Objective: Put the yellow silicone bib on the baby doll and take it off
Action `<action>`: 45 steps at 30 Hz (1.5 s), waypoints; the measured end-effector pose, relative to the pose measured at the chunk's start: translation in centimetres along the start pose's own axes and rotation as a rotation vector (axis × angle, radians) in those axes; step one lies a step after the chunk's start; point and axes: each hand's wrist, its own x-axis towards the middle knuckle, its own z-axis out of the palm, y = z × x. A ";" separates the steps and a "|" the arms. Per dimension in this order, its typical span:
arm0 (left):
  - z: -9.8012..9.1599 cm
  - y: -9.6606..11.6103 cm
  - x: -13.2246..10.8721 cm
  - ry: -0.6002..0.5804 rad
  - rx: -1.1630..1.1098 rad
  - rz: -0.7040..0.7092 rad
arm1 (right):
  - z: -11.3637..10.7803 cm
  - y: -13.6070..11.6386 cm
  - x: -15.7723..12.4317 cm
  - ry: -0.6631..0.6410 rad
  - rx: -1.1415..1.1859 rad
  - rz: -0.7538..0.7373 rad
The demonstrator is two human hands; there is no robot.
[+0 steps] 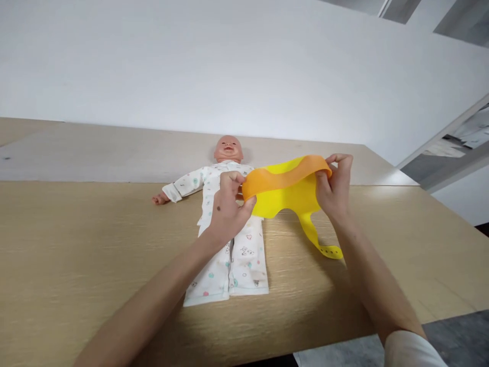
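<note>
- I see my left hand [232, 210], thumb and fingers clamped on one end of the orange, curved pocket rim [284, 178] of a flexible yellow bib [292, 196].
- My right hand [336, 189] pinches the rim's other end, slightly higher.
- I hold the bib above the pale wooden table [114, 255], partly hiding the white-clad baby doll [211, 188].
- The rim's long axis runs crosswise; the yellow holed strap [314, 237] points down-right.
</note>
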 end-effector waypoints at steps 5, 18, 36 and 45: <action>0.1 -0.7 -0.3 -0.059 -0.003 0.053 | -0.1 -0.1 0.0 -0.137 -0.057 -0.069; -1.2 -1.3 0.6 -0.104 0.352 0.065 | 0.3 1.1 0.2 -0.078 -0.014 -0.030; -0.4 -1.6 1.2 -0.090 -0.238 -0.323 | 0.9 0.9 -0.5 -0.055 -0.155 0.034; -0.3 -1.2 1.2 0.032 0.026 -0.329 | -0.4 0.4 0.2 -0.089 -0.251 0.075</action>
